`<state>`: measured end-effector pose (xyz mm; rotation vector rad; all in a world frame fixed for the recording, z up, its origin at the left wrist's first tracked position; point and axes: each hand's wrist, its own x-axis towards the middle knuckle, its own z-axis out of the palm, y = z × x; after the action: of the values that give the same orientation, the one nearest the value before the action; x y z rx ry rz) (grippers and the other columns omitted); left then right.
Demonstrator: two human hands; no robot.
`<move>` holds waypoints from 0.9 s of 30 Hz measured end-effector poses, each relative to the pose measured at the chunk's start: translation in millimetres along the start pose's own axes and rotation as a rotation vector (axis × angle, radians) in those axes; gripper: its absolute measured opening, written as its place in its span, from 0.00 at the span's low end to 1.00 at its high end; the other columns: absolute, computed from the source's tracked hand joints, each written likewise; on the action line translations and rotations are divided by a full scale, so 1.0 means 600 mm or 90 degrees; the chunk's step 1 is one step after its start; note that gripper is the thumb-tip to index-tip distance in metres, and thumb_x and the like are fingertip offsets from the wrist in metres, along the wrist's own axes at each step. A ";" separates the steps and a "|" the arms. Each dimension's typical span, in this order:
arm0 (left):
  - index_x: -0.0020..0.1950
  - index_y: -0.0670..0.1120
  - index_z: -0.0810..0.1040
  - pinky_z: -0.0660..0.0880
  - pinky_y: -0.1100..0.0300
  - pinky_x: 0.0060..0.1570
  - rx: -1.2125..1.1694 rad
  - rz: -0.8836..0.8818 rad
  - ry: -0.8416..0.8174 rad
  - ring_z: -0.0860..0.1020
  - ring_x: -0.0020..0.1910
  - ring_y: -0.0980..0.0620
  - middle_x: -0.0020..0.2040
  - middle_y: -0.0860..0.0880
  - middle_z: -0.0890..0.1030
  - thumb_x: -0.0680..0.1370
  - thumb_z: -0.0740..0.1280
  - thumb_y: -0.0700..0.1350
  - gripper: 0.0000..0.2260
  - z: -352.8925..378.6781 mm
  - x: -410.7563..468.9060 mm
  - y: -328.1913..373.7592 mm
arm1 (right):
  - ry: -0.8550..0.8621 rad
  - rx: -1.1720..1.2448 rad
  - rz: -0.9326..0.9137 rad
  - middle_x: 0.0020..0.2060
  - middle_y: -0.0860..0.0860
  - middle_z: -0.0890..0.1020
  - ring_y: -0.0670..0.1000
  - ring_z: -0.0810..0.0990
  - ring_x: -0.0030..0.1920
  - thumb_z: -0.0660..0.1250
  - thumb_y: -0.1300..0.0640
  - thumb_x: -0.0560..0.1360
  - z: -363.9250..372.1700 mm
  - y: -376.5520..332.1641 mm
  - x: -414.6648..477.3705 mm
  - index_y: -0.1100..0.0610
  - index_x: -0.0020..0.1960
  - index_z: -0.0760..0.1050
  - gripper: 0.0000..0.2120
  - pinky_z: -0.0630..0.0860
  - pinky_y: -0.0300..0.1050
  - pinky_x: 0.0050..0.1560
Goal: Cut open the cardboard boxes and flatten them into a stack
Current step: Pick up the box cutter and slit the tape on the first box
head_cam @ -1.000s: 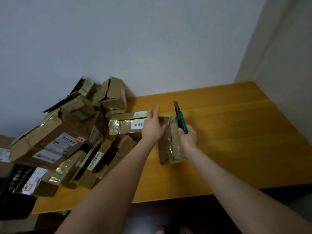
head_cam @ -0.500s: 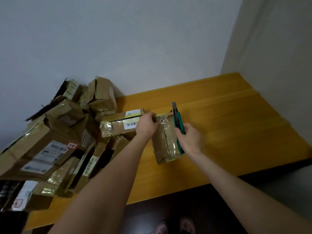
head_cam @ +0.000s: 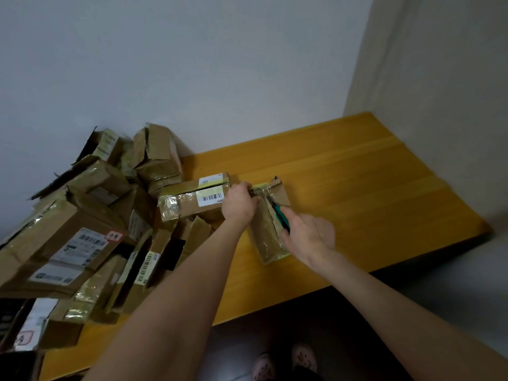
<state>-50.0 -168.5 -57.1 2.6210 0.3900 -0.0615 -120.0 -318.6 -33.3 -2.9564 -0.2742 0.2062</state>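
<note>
A small taped cardboard box [head_cam: 268, 232] lies on the wooden table [head_cam: 357, 193], its far flap sticking up. My left hand [head_cam: 238, 204] grips the box's far left corner. My right hand [head_cam: 308, 235] holds a green utility knife [head_cam: 281, 217], and the blade rests on the tape along the box's top. Just left of it lies a long taped box [head_cam: 192, 202] with a barcode label.
A heap of taped and opened cardboard boxes [head_cam: 90, 224] fills the table's left side up to the wall. The table meets a wall corner at the back right. Its front edge runs below my arms, and my feet in slippers [head_cam: 283, 364] show on the floor.
My right hand has brought the knife down from upright until its blade lies on the box's top. My left hand closed on the box's far corner. The view shifted right.
</note>
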 end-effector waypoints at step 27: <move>0.63 0.47 0.77 0.69 0.58 0.41 -0.021 -0.074 0.029 0.78 0.56 0.47 0.57 0.47 0.80 0.78 0.69 0.46 0.14 0.004 0.014 0.006 | -0.182 -0.139 -0.031 0.40 0.49 0.77 0.53 0.76 0.39 0.65 0.49 0.76 -0.051 -0.026 -0.002 0.48 0.62 0.72 0.15 0.67 0.40 0.30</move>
<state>-40.5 -170.5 -58.2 2.5694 0.5540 -0.0341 -119.5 -308.2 -0.7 -3.1247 -0.4309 0.6336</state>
